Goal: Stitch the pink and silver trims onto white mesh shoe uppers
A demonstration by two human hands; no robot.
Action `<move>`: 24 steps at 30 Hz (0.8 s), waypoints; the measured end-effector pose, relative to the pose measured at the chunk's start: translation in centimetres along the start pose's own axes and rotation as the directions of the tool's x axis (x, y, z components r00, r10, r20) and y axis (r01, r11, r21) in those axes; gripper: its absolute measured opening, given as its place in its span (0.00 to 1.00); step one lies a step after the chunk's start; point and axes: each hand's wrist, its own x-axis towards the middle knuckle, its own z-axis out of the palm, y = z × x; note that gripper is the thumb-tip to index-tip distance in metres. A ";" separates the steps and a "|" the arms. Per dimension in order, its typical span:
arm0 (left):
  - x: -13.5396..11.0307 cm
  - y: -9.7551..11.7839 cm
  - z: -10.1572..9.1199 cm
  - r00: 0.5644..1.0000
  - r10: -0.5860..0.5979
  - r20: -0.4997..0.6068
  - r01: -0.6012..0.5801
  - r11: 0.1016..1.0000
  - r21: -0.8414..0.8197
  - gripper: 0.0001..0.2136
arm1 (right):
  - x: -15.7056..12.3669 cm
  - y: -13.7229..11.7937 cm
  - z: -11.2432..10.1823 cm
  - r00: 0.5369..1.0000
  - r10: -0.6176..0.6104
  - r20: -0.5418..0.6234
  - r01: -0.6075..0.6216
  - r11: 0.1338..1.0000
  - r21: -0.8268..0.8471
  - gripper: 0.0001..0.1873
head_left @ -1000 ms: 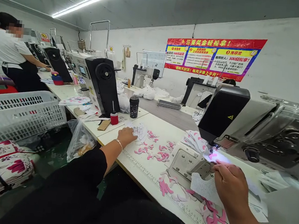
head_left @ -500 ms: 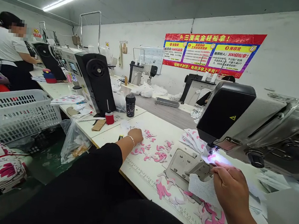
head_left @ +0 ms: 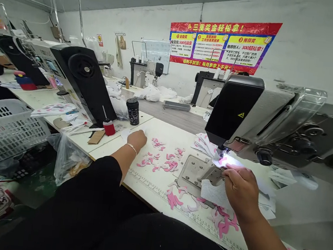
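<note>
My right hand pinches the edge of a white textured fabric piece beside the lit needle area of a sewing machine. A pink patch shows on the fabric beneath the needle. Across the table, my left hand is closed with its knuckles up, next to some white scraps. Whatever its fingers hold is hidden. Between the hands lie loose pink cut pieces, with more pink and white pieces along the ruler-marked front edge.
A black speckled cup and a red bottle with a thin spout stand beyond my left hand. White pieces with pink marks are stacked behind the needle. Another sewing machine and a white basket are at left.
The view has turned to the right. My left hand has moved slightly farther over the table, its fingers more curled. The right hand stays at the fabric by the needle.
</note>
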 end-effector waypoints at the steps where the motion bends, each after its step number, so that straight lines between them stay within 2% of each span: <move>1: -0.2 0.3 -0.9 0.999 0.003 -0.053 -0.003 1.000 -0.002 0.17 | 0.0 0.0 0.0 1.000 -0.004 -0.003 0.004 1.000 0.002 0.09; 3: -0.8 1.5 -2.7 0.987 0.039 -0.158 -0.040 0.999 -0.003 0.16 | 0.0 0.0 0.0 1.000 -0.007 -0.003 0.007 1.000 0.008 0.09; 5: -1.9 3.6 -3.9 0.964 0.118 -0.237 -0.122 0.993 -0.002 0.16 | 0.0 0.0 0.1 1.000 -0.003 -0.003 0.003 1.000 0.004 0.09; 8: -5.2 8.2 -3.7 0.918 0.299 -0.261 -0.309 0.951 0.004 0.16 | -0.1 0.0 0.1 1.000 0.005 -0.007 -0.005 1.000 -0.002 0.09; 10: -8.1 11.4 -2.0 0.863 0.458 -0.211 -0.469 0.883 0.000 0.14 | -0.1 0.0 0.1 1.000 0.007 0.001 -0.007 1.000 0.018 0.09; 11: -9.7 12.8 -0.8 0.819 0.547 -0.176 -0.556 0.831 -0.007 0.12 | -0.2 0.0 0.1 1.000 0.009 0.007 -0.009 1.000 0.029 0.10; 13: -12.5 14.9 1.9 0.699 0.709 -0.094 -0.714 0.699 -0.032 0.10 | -0.1 0.1 0.1 1.000 0.014 0.021 -0.015 0.999 0.037 0.09; 14: -13.5 15.5 3.2 0.636 0.769 -0.060 -0.772 0.634 -0.047 0.10 | -0.1 0.1 0.1 1.000 0.014 0.027 -0.015 0.999 0.035 0.09; 15: -14.4 16.0 4.4 0.592 0.805 -0.038 -0.805 0.590 -0.059 0.10 | -0.1 0.1 0.1 0.999 0.013 0.031 -0.014 0.999 0.031 0.09; 17: -15.2 16.3 6.3 0.542 0.840 -0.005 -0.838 0.540 -0.079 0.09 | 0.0 0.1 0.0 1.000 0.005 0.029 -0.006 1.000 0.026 0.09; 19: -15.0 16.0 7.0 0.530 0.848 0.007 -0.844 0.528 -0.098 0.10 | 0.0 0.0 0.1 1.000 0.001 0.022 -0.002 1.000 0.019 0.09; 21: -14.0 15.3 6.9 0.535 0.845 0.021 -0.837 0.533 -0.127 0.12 | 0.0 0.0 0.1 1.000 0.012 0.020 -0.013 1.000 0.016 0.10; 23: -12.5 13.9 6.1 0.570 0.821 0.025 -0.809 0.566 -0.156 0.14 | 0.0 0.0 0.2 0.999 0.026 0.023 -0.027 0.999 0.026 0.10; 24: -11.6 12.8 5.6 0.611 0.791 0.017 -0.779 0.606 -0.161 0.14 | -0.1 0.0 0.2 0.999 0.030 0.022 -0.031 0.999 0.032 0.10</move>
